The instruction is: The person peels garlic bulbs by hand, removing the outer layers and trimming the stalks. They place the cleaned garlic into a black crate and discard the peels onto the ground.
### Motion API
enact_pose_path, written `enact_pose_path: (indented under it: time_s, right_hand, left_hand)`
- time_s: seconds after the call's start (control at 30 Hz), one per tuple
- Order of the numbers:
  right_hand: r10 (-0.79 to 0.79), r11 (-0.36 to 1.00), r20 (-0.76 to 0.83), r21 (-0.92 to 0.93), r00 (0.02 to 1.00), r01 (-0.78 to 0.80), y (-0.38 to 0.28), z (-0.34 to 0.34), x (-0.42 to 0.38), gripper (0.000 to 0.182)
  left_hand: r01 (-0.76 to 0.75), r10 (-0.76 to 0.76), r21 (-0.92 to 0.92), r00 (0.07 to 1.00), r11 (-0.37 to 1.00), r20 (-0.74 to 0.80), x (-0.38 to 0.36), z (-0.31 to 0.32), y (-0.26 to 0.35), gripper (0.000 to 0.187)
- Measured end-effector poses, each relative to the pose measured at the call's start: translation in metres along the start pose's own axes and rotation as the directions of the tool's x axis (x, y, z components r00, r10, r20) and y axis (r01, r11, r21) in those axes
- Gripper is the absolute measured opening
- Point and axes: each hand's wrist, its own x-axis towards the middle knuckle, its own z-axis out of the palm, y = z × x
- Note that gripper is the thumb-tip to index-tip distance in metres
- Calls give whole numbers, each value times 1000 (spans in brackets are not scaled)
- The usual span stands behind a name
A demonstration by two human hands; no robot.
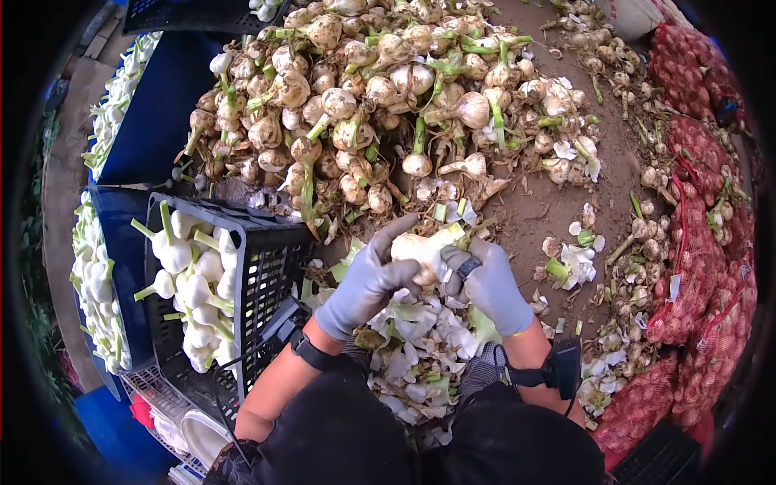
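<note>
Between my gloved hands, over my lap, is a garlic bulb [422, 252] with a short green stem stub pointing right. My left hand [365, 283] is closed round the root side of it, index finger along the top. On the stem side my right hand [491, 284] is closed against the bulb, fingers curled and thumb side toward it. A small dark piece [467, 267] sits at the fingers of that hand; its kind cannot be made out. White and green garlic peelings [420, 343] are heaped below, between my legs.
Ahead lies a big pile of unpeeled garlic [347, 105]. To the left, a black crate [275, 234] holds cleaned bulbs, with blue containers [153, 121] of more beyond it. Red mesh sacks [699, 259] line the right side. Loose bulbs and scraps [574, 263] litter the ground.
</note>
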Motion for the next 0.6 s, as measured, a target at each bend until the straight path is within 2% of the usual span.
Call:
enact_pose_path:
  time_s: [0.03,0.07,0.1,0.17,0.2,0.23,0.27,0.3,0.33,0.37,0.43,0.47,0.5,0.57,0.6]
  right_hand:
    - [1,1000,-1,1,1000,-1,8,-3,4,24]
    - [-315,845,1,-456,949,280,23,-9,10,23]
    - [-564,425,149,-791,812,441,30,-11,13,27]
    - [-597,401,157,-791,787,462,36,-9,14,27]
    - [-628,371,171,-792,759,485,36,-8,15,28]
    - [-627,371,174,-790,759,487,36,-7,15,28]
    - [-517,716,62,-515,854,471,35,-6,14,26]
    - [-361,922,10,-144,932,359,33,-6,13,25]
    - [-241,970,57,28,969,240,27,-6,12,24]
    - [-241,970,53,28,969,240,21,-7,13,24]
    - [-49,988,181,156,982,21,11,-7,15,21]
    - [-5,1000,132,25,991,2,-2,-3,10,18]
    - [-4,1000,132,27,991,0,1,-3,11,18]
    - [-8,993,107,116,994,-5,9,-5,14,16]
    - [-7,993,108,116,994,-6,12,-5,14,16]
  left_hand:
    - [46,-43,-109,999,993,26,1,-2,-2,83]
    - [116,-100,-183,990,976,97,2,-7,-5,82]
    - [118,-102,-181,990,976,98,3,-6,-4,82]
    - [221,-185,-330,973,918,137,3,-2,-2,81]
    - [234,-176,-367,967,900,184,4,-5,-1,79]
    - [232,-176,-367,968,901,181,4,-5,0,79]
    - [110,-88,-241,991,964,100,4,-3,1,80]
    - [-9,12,-101,999,995,35,4,0,2,81]
    - [14,3,-146,994,989,114,2,-8,4,79]
    - [16,1,-146,993,989,117,2,-5,4,79]
    - [-134,123,228,991,964,59,0,0,4,86]
    - [-70,70,285,998,956,10,2,-8,1,98]
    - [-67,67,286,998,956,10,1,-8,3,98]
    - [-197,177,592,980,781,93,0,-7,8,95]
    - [-196,176,592,980,781,92,-2,-5,8,95]
